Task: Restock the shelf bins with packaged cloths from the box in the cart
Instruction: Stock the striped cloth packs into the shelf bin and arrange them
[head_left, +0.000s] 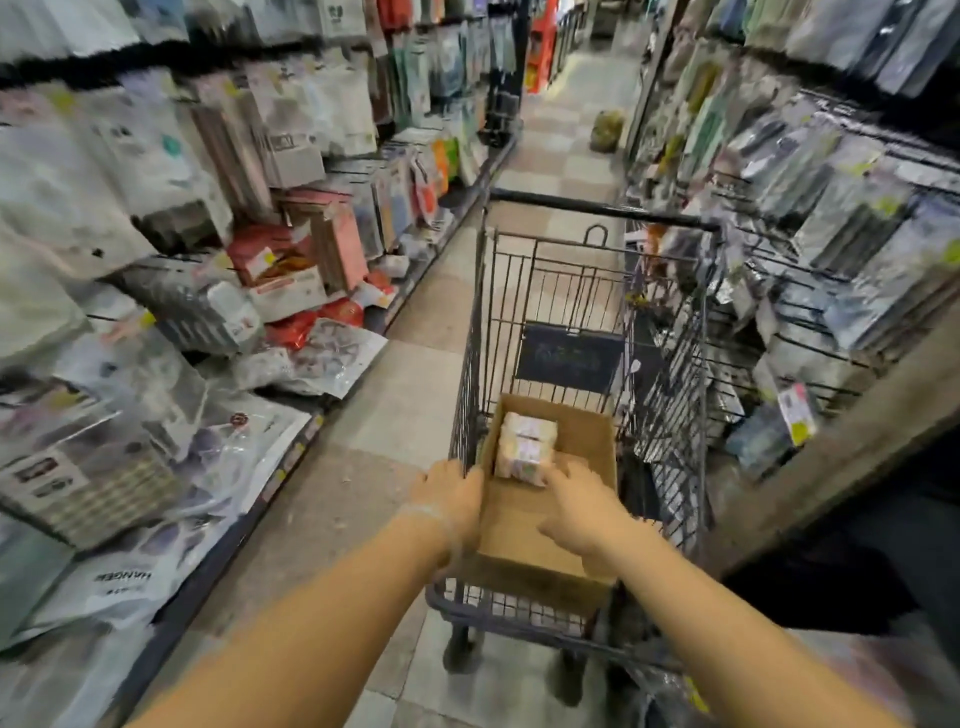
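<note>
**Both hands at the box in the cart**

Both bare forearms reach forward and down from the lower edge of the view, converging on the wire cart (582, 291), which stands in the aisle between two stocked shelf runs.

Left hand (454, 499): palm down, wrist roughly level, fingers curled over the left wall of the cardboard box (582, 447) where it meets the cart's left side. It appears closed on that edge (fingertips are hidden behind the wall, so the grip itself cannot be confirmed).

Right hand (582, 512): inside the box, palm down, fingers spread and extended toward the packaged cloths (524, 449). The fingertips touch the near right corner of the pack; the hand is apart, not closed round anything.

The packaged cloths sit against the box's left wall, toward its far end: a pale, plastic-wrapped block with two packs visible, one behind the other. The rest of the box floor shows bare cardboard.

The box fills the near end of the cart basket. Left shelves (156, 322) hold loose, overlapping plastic packets (heavy motion blur here; most labels unreadable). Right shelves (841, 218) carry hanging packets on wire racks.
</note>
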